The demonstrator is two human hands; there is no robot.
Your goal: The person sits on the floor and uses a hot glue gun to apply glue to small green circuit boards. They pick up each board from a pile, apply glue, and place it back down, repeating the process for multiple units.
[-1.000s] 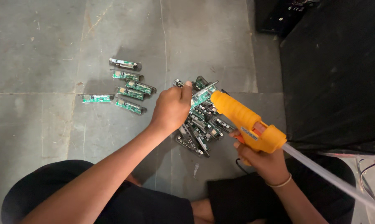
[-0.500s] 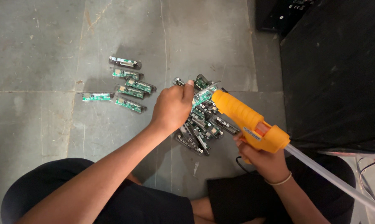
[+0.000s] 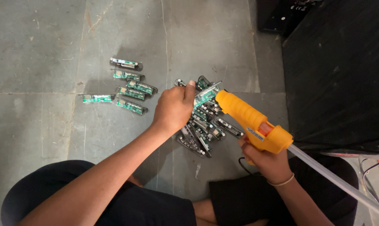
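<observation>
Closely, left hand [image 3: 174, 106] pinching slim green circuit board [image 3: 205, 97], right hand [image 3: 265, 161] gripping glossy yellow glue gun [image 3: 252, 121]

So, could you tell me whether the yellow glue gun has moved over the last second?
No: the glue gun keeps its place against the floor joint, nozzle at the board in the left hand.

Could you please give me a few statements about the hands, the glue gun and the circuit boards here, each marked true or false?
1. The right hand holds a yellow glue gun. True.
2. The left hand rests flat on the floor. False: it holds a green circuit board at the gun's nozzle.
3. A pile of boards lies under the hands. True.
4. The set-apart boards lie right of the pile. False: they lie left of it.
</observation>
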